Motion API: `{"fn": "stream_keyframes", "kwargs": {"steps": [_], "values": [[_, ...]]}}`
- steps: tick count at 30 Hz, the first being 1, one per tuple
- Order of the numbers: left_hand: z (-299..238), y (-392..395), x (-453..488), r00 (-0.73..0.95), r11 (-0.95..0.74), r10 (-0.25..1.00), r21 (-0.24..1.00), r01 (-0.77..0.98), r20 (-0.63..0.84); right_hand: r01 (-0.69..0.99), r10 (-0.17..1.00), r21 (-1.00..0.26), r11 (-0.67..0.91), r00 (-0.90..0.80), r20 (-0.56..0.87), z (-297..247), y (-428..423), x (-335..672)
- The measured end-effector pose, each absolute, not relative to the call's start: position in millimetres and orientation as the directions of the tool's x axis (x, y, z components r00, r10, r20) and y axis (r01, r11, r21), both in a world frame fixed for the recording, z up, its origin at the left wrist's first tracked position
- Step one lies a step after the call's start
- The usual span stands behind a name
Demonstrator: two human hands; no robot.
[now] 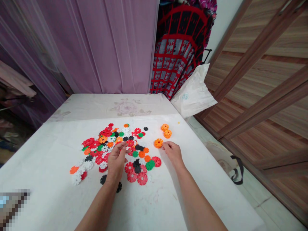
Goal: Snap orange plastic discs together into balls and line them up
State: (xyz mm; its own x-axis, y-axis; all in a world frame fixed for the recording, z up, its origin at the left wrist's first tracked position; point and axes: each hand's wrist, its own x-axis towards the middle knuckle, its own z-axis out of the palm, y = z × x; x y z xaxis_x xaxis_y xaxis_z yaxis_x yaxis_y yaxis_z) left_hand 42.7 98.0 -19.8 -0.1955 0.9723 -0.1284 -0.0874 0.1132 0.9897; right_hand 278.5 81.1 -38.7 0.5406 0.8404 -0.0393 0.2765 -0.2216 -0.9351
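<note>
A heap of flat snowflake-shaped plastic discs in red, white, orange, green and black lies spread on a white-covered table. My left hand rests over the middle of the heap, fingers bent, their tips touching a red disc. My right hand is to the right of the heap, fingers curled, its fingertips right beside a lone orange disc lying on the cloth. Two more orange discs sit apart, a little farther back.
Purple curtains hang behind the table. A red and black patterned cloth and a white bag stand at the back right. Wooden panels line the right side, with a tiled floor and a dark strap below.
</note>
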Motion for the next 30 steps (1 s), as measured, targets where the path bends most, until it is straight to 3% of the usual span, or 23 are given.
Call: {"fn": "stream_keyframes", "kwargs": {"steps": [12,20,30], "values": [[-21.3,98.8,42.7,-0.165,0.133,0.976,0.989,-0.072,-0.143,0.405,0.809,-0.882,-0.240,0.586,0.049,-42.4,71.2,290.4],[-29.9,97.0,42.0,-0.156,0.063,0.985,0.997,-0.043,-0.069,0.725,0.861,-0.689,0.002,0.349,0.370,-48.6,81.1,274.2],[-32.3,96.6,43.8,-0.144,0.047,0.988,0.999,-0.018,-0.049,0.775,0.876,-0.607,-0.177,0.405,0.262,-50.7,88.4,263.3]]}}
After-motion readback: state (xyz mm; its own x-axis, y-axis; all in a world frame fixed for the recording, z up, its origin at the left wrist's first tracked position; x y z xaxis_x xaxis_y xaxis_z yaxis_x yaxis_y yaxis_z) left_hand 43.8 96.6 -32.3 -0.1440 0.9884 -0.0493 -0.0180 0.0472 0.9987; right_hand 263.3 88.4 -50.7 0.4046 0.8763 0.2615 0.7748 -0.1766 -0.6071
